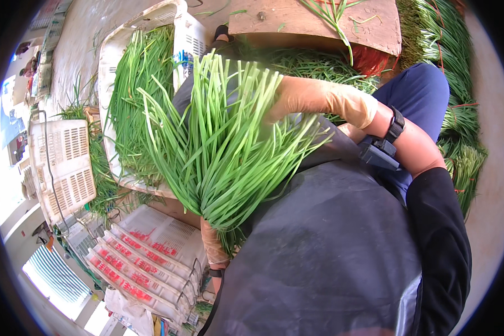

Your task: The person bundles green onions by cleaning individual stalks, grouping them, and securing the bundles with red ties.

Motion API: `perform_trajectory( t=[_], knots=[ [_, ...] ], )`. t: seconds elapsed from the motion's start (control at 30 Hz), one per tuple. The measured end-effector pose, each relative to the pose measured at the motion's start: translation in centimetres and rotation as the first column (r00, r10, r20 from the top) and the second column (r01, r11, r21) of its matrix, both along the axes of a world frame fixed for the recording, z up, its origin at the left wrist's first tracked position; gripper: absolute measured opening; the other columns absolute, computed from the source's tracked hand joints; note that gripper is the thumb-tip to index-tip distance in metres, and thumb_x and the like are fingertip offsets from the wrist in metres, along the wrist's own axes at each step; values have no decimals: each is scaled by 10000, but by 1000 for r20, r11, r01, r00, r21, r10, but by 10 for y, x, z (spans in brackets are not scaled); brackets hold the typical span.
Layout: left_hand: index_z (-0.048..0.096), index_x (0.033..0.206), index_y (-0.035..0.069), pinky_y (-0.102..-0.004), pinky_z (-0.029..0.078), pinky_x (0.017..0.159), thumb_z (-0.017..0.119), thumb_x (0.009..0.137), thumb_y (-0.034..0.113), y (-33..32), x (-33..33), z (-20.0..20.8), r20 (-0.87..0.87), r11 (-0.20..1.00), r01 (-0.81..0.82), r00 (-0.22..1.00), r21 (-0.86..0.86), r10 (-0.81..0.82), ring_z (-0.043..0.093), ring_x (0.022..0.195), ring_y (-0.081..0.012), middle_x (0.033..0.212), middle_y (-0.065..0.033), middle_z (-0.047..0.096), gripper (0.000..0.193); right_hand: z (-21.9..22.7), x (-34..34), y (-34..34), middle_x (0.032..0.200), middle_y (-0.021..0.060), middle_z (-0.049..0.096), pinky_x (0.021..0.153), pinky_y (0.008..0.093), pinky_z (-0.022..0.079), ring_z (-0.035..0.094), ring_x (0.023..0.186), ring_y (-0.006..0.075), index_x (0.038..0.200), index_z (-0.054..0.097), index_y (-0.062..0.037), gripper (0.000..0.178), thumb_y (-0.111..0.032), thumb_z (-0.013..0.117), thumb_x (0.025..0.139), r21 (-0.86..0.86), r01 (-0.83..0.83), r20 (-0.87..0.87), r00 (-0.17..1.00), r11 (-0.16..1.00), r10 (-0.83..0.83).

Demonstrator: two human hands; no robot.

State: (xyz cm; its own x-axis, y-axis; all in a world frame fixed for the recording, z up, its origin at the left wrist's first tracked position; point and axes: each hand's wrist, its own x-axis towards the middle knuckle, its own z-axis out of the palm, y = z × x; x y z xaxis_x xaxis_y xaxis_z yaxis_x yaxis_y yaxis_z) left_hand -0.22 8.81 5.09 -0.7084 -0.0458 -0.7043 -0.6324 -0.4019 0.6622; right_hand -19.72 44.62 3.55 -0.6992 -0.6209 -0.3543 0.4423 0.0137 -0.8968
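A large fan of green garlic chives (218, 151) spreads in front of me, gathered narrow at its lower end. My left hand (211, 242), in a tan glove, grips that narrow end; the leaves partly cover its fingers. From the right, my right hand (294, 98), also gloved, reaches to the upper right side of the fan. Its fingers are blurred and partly behind the stalks, so their grip does not show. A dark apron (319, 241) covers my lap below the chives.
Loose chives fill a white plastic basket (107, 106) at the left. Far ahead stands a wooden board (313, 19) with stray stalks, red ties (372, 60) beneath it. Tied bunches (459, 73) line the right. Stacked white crates (145, 263) and another crate (61, 162) are at left.
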Motion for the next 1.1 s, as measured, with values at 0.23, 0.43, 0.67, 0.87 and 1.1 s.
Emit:
perform_trajectory(
  t=[0.23,0.43,0.67,0.87,1.1],
  knots=[
    [537,1306,0,-369,532,885,590,950,261,-20,-8,-16,-21,991,127,992,-35,-128,631,1048,-237,1213,-119,630,445,-3,3,28,857,2,632,832,233,443,583,837,96,1389,477,13,534,-51,598,873,-419,385,169,923,823,-346],
    [529,1315,-5,-374,540,880,587,953,271,-23,0,-16,-21,988,124,992,-92,-127,635,1056,-241,1234,-124,623,459,-3,-6,87,724,31,575,683,236,426,536,677,121,1185,632,41,311,-148,527,962,-67,280,-178,941,958,-287],
    [511,1334,-6,-390,524,933,590,950,309,-18,2,-14,-39,991,134,990,-5,-134,619,1096,-254,1264,-125,610,504,-50,-23,93,753,9,610,665,227,437,549,668,105,1124,666,19,249,-99,526,955,-18,701,-108,708,713,-698],
    [519,1327,13,-360,520,926,608,934,295,8,7,1,-8,997,-73,997,15,73,621,1080,-236,1232,-118,619,492,-55,-18,59,1257,183,599,969,366,467,599,1139,286,1263,607,-91,450,-372,615,912,750,246,-402,906,614,128],
    [509,1336,15,-375,517,932,602,936,305,2,0,-3,-2,1000,7,1000,-17,-7,624,1068,-248,1228,-118,617,503,-26,-29,-14,1198,102,658,952,316,446,591,1059,174,1296,558,6,573,-308,728,848,-160,-307,-9,951,938,309]
  ],
)
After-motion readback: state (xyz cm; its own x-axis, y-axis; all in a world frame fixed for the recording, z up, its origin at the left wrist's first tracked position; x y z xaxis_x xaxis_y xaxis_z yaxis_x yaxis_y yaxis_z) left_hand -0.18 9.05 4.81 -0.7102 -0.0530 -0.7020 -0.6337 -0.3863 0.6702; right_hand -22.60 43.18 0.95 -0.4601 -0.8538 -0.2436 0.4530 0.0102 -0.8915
